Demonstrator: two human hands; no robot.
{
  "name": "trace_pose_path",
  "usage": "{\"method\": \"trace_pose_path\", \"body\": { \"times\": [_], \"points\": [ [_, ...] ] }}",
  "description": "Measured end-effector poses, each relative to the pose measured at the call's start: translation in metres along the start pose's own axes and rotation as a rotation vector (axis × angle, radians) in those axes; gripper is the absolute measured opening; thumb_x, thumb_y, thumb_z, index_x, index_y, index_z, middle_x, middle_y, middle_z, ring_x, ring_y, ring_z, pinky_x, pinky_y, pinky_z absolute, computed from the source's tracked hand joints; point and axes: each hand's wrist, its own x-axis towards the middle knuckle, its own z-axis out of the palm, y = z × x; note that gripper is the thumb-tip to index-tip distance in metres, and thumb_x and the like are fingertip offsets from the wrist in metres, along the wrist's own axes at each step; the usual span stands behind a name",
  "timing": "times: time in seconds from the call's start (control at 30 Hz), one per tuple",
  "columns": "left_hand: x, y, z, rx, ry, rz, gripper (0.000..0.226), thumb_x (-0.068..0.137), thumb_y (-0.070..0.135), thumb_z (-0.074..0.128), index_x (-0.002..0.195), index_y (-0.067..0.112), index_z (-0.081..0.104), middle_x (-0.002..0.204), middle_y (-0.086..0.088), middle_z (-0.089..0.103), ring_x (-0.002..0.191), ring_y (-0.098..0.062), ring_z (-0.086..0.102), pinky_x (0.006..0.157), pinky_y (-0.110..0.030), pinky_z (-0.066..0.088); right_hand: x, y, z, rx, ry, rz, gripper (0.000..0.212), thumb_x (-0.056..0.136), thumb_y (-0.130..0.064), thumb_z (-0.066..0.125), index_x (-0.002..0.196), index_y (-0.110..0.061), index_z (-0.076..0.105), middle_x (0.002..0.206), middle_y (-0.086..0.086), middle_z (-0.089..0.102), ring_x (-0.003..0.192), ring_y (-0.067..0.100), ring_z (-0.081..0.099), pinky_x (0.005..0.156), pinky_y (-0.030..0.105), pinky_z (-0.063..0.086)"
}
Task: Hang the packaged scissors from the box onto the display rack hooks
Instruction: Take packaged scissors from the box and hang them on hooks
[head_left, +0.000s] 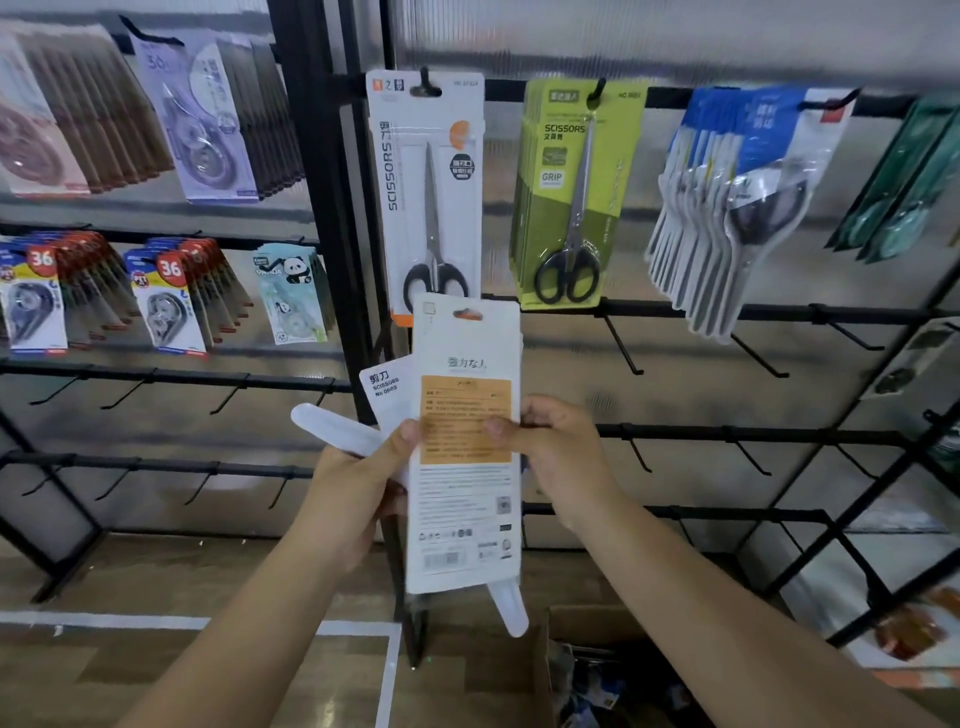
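I hold a stack of white packaged scissors (464, 499) upright in front of the rack, back side toward me, with an orange text panel. My left hand (358, 483) grips its left edge together with another white pack (387, 402) and a clear sleeve (332, 428) fanned out behind. My right hand (558, 447) pinches the right edge, thumb on the orange panel. Directly above, one white scissors pack (426, 192) hangs on a hook (426, 83). The cardboard box (587, 670) sits on the floor at lower right.
Green scissors packs (569, 197) and blue-topped packs (737, 208) hang to the right. Bare black hooks (623, 348) line the lower rails. Correction-tape packs (171, 296) fill the left rack. A black upright post (337, 208) divides the racks. White tape (384, 675) marks the wooden floor.
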Motion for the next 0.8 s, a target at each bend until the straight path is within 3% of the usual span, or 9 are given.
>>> {"method": "trace_pose_path", "body": {
  "times": [0.13, 0.27, 0.33, 0.4, 0.47, 0.57, 0.63, 0.73, 0.8],
  "points": [
    [0.0, 0.001, 0.002, 0.08, -0.018, 0.027, 0.028, 0.075, 0.025, 0.063, 0.097, 0.007, 0.064, 0.087, -0.011, 0.074, 0.072, -0.022, 0.071, 0.049, -0.029, 0.055, -0.002, -0.001, -0.013, 0.128, 0.069, 0.051, 0.017, 0.086, 0.001, 0.06, 0.096, -0.009, 0.07, 0.097, 0.006, 0.073, 0.094, 0.022, 0.068, 0.087, 0.038, 0.053],
    [0.001, 0.004, 0.005, 0.07, 0.046, 0.068, 0.013, 0.083, 0.018, 0.062, 0.092, 0.008, 0.064, 0.082, -0.01, 0.074, 0.063, -0.02, 0.07, 0.044, -0.025, 0.052, 0.001, 0.001, -0.025, 0.351, 0.15, 0.072, 0.027, 0.094, 0.002, 0.046, 0.101, -0.014, 0.066, 0.094, 0.005, 0.071, 0.088, 0.023, 0.066, 0.078, 0.04, 0.054],
    [0.001, 0.006, 0.004, 0.073, 0.078, 0.077, 0.008, 0.087, 0.015, 0.06, 0.089, 0.01, 0.065, 0.076, -0.006, 0.074, 0.058, -0.017, 0.068, 0.043, -0.023, 0.051, 0.003, 0.0, -0.03, 0.508, 0.111, 0.085, 0.029, 0.098, -0.003, 0.039, 0.112, -0.017, 0.059, 0.091, 0.005, 0.069, 0.079, 0.019, 0.066, 0.063, 0.032, 0.055],
    [0.001, 0.008, 0.003, 0.077, 0.091, 0.083, 0.008, 0.087, 0.016, 0.06, 0.088, 0.01, 0.065, 0.072, -0.004, 0.074, 0.055, -0.016, 0.068, 0.042, -0.023, 0.05, 0.002, -0.005, -0.035, 0.701, 0.054, 0.156, 0.021, 0.101, -0.022, 0.038, 0.103, -0.018, 0.058, 0.068, 0.003, 0.068, 0.056, 0.014, 0.066, 0.046, 0.022, 0.05],
    [0.001, 0.008, 0.001, 0.085, 0.093, 0.086, 0.01, 0.086, 0.016, 0.06, 0.089, 0.008, 0.065, 0.072, -0.005, 0.074, 0.056, -0.017, 0.068, 0.041, -0.024, 0.05, 0.0, -0.011, -0.037, 0.801, 0.004, 0.23, 0.035, 0.097, -0.05, 0.036, 0.089, -0.021, 0.054, 0.054, 0.005, 0.062, 0.042, 0.016, 0.061, 0.039, 0.021, 0.047],
    [-0.001, 0.008, 0.0, 0.095, 0.079, 0.084, 0.012, 0.087, 0.015, 0.059, 0.093, 0.007, 0.065, 0.077, -0.007, 0.074, 0.059, -0.018, 0.069, 0.043, -0.024, 0.051, 0.0, -0.009, -0.044, 0.897, -0.068, 0.249, 0.058, 0.083, -0.075, 0.031, 0.097, -0.024, 0.056, 0.06, 0.009, 0.062, 0.044, 0.022, 0.061, 0.041, 0.027, 0.05],
    [-0.002, 0.008, 0.0, 0.1, 0.069, 0.079, 0.013, 0.087, 0.016, 0.059, 0.094, 0.007, 0.065, 0.078, -0.007, 0.075, 0.06, -0.018, 0.069, 0.043, -0.024, 0.051, 0.004, 0.0, -0.047, 0.922, -0.173, 0.241, 0.072, 0.07, -0.084, 0.039, 0.097, -0.021, 0.06, 0.067, 0.009, 0.06, 0.047, 0.021, 0.06, 0.045, 0.026, 0.051],
    [-0.003, 0.008, 0.003, 0.114, 0.063, 0.063, 0.014, 0.086, 0.016, 0.06, 0.094, 0.006, 0.066, 0.08, -0.009, 0.074, 0.059, -0.019, 0.069, 0.042, -0.024, 0.05, 0.023, 0.017, -0.036, 0.912, -0.375, 0.174, 0.066, 0.067, -0.063, 0.069, 0.103, -0.008, 0.064, 0.083, 0.01, 0.061, 0.066, 0.017, 0.06, 0.066, 0.027, 0.054],
    [-0.003, 0.007, 0.006, 0.146, 0.042, 0.065, 0.015, 0.087, 0.016, 0.061, 0.095, 0.004, 0.066, 0.081, -0.012, 0.074, 0.058, -0.019, 0.068, 0.042, -0.024, 0.049, 0.043, 0.038, -0.04, 0.949, -0.383, -0.06, 0.058, 0.088, -0.036, 0.061, 0.129, 0.003, 0.047, 0.105, 0.018, 0.061, 0.085, 0.02, 0.057, 0.087, 0.032, 0.05]
  ]
}}
